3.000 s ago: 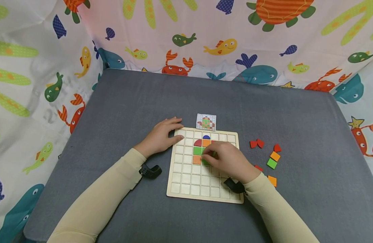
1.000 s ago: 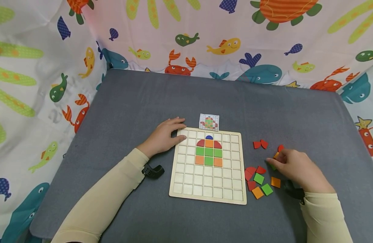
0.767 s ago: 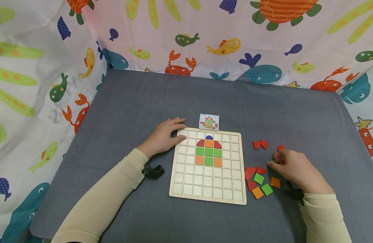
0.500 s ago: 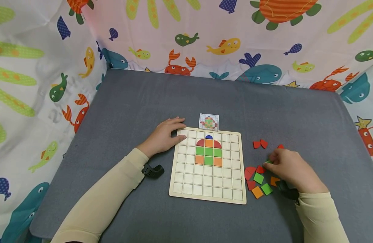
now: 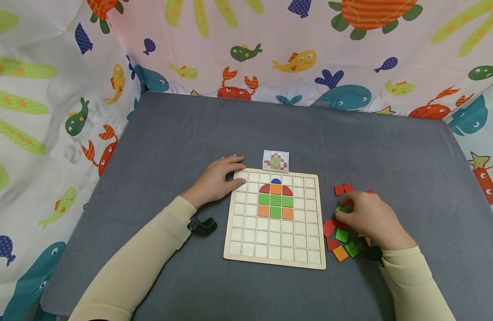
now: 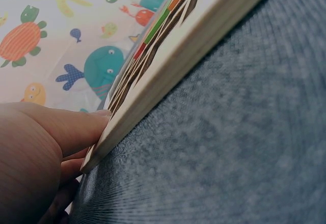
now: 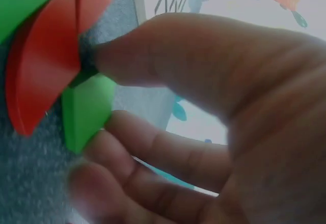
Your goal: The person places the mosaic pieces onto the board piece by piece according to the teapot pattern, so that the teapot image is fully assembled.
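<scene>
A wooden grid board (image 5: 246,247) lies on the grey table, with blue, red, orange and green pieces set in its upper middle squares. My left hand (image 5: 216,180) rests at the board's far left corner, with the thumb (image 6: 84,127) against the edge and the fingers fairly straight. To the right of the board, my right hand (image 5: 370,218) pinches a green square tile (image 7: 89,112) between thumb and fingers. Just beside that tile in the right wrist view are curved red pieces (image 7: 46,56). A small printed pattern card (image 5: 275,161) touches the board's far edge.
Loose pieces lie right of the board: red pieces (image 5: 329,228), a green square (image 5: 352,248) and an orange square (image 5: 340,253). More red pieces (image 5: 339,190) lie farther back. A sea-animal curtain (image 5: 206,53) borders the table.
My right hand went from the board to the loose pieces, took hold of a green square tile and moved it left. An orange square now shows in the board's right column. My left hand stayed put.
</scene>
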A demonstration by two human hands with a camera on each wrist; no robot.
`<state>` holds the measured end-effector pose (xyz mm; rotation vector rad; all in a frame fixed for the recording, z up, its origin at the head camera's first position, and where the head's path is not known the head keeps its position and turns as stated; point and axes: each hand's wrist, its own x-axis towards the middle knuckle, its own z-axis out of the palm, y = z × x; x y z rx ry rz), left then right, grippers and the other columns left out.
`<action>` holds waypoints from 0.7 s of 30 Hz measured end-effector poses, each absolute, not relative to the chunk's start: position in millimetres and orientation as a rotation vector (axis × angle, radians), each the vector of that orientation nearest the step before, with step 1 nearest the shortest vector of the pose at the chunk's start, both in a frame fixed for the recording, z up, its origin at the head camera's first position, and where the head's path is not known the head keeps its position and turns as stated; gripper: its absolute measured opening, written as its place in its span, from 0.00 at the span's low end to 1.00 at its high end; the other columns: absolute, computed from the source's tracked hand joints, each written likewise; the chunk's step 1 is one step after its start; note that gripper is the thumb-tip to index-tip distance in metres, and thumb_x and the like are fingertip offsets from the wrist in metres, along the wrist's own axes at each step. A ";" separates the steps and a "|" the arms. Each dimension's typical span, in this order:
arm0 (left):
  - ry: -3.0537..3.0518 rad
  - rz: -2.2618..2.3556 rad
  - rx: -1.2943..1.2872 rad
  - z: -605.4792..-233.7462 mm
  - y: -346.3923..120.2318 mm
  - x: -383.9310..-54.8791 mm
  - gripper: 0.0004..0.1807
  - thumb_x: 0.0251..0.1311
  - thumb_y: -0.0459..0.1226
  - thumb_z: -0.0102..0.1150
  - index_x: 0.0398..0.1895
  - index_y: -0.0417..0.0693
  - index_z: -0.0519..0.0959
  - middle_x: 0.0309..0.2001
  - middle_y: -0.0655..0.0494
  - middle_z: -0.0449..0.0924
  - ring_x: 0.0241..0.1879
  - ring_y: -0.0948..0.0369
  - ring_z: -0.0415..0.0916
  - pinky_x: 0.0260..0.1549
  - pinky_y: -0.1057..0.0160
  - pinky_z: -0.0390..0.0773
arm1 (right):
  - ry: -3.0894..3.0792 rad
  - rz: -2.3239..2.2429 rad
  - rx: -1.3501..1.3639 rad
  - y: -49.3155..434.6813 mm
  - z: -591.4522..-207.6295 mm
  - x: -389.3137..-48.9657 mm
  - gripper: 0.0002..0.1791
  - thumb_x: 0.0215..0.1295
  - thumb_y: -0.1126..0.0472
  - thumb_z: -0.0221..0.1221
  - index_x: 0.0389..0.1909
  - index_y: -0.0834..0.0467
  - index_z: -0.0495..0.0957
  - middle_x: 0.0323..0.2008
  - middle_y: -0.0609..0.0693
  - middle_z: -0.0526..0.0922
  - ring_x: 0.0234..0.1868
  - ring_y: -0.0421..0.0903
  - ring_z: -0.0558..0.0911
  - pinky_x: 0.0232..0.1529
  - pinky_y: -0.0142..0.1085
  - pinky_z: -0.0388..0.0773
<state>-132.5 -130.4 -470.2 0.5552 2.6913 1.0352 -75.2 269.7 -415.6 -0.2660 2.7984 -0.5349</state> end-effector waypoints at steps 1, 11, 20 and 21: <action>2.692 1.035 0.555 -470.5 -130.4 -132.6 0.27 0.74 0.49 0.64 0.72 0.51 0.78 0.80 0.56 0.63 0.83 0.55 0.52 0.83 0.45 0.50 | 2.809 -0.537 -0.273 268.1 -416.1 -75.3 0.12 0.59 0.58 0.69 0.41 0.60 0.88 0.32 0.48 0.88 0.28 0.42 0.80 0.27 0.40 0.81; 2.695 1.042 0.555 -469.0 -130.8 -131.8 0.27 0.74 0.48 0.63 0.72 0.50 0.78 0.80 0.56 0.64 0.82 0.55 0.52 0.83 0.46 0.50 | 2.864 -0.521 -0.414 236.1 -410.6 -76.9 0.10 0.57 0.57 0.71 0.37 0.57 0.87 0.33 0.47 0.86 0.32 0.44 0.79 0.28 0.37 0.80; 2.697 1.033 0.559 -469.9 -130.8 -132.9 0.27 0.74 0.49 0.64 0.72 0.51 0.78 0.80 0.56 0.64 0.82 0.55 0.53 0.83 0.47 0.49 | 2.823 -0.507 -0.514 211.9 -410.0 -75.6 0.10 0.56 0.56 0.73 0.36 0.54 0.86 0.33 0.45 0.84 0.29 0.41 0.76 0.26 0.34 0.77; 2.699 1.032 0.560 -470.0 -130.9 -132.9 0.27 0.74 0.49 0.64 0.72 0.51 0.78 0.80 0.56 0.64 0.82 0.55 0.53 0.83 0.47 0.49 | 2.822 -0.501 -0.533 208.8 -409.8 -74.9 0.10 0.56 0.56 0.73 0.36 0.54 0.86 0.33 0.45 0.84 0.29 0.41 0.76 0.26 0.34 0.76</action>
